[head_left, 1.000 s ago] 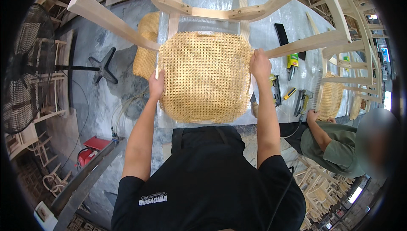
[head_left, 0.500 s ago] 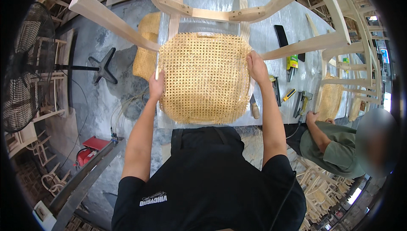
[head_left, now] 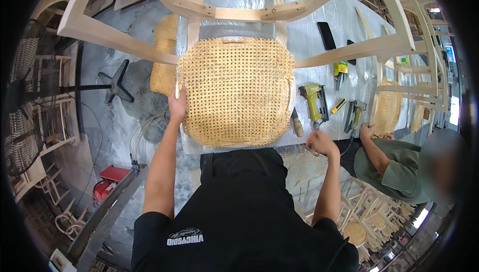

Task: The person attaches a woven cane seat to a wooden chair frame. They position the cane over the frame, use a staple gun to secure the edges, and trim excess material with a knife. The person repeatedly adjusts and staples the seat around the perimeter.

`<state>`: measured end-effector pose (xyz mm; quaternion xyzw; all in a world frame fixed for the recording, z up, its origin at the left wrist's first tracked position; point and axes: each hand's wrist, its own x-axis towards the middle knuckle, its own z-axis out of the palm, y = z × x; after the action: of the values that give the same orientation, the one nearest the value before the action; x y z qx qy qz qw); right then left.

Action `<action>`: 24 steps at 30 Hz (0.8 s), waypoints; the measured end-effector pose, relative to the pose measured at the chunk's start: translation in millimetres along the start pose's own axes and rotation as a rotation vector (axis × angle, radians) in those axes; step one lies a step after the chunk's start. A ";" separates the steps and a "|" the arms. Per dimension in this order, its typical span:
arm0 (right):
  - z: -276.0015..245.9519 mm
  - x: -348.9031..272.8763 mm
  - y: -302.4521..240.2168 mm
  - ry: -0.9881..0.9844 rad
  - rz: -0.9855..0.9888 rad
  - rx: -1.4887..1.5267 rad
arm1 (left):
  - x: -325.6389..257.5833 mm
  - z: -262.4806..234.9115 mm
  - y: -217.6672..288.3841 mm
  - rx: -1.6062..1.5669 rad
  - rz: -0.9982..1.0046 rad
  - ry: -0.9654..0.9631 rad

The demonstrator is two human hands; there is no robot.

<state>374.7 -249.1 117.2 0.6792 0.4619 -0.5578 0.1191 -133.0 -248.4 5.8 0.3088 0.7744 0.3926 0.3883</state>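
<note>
A woven cane sheet point(head_left: 237, 92) lies over the seat of a pale wooden chair frame point(head_left: 239, 14), tipped on the table in front of me. My left hand point(head_left: 177, 106) is closed on the seat's left edge, thumb on top and the other fingers hidden below. To the right of the seat, my right hand point(head_left: 323, 143) is off the chair, fingers curled beside the tail end of a yellow-green staple gun point(head_left: 313, 103) and its hose. Whether it grips the hose is not clear. A wooden-handled tool point(head_left: 298, 126) lies between the seat and the staple gun.
On the plastic-covered table point(head_left: 309, 37) lie a black phone point(head_left: 326, 35), a yellow utility knife point(head_left: 339, 105), a green-yellow pack point(head_left: 341, 70) and a second staple gun point(head_left: 355, 115). A co-worker point(head_left: 394, 167) stands at the right. More cane point(head_left: 162, 57) and a fan stand point(head_left: 116, 83) are at the left.
My right hand has let go of the seat's right edge and moved down and right, beside the staple gun. The chair frame has shifted slightly left. My left hand keeps its hold.
</note>
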 end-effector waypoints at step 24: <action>2.6 111.4 -152.2 1.106 -0.706 -0.216 | -2.9 2.9 9.6 -0.005 -0.010 -0.009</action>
<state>251.9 -112.8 73.5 0.6576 0.7030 -0.0831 -0.2579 -127.4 -244.8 13.8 0.3058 0.7732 0.3910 0.3947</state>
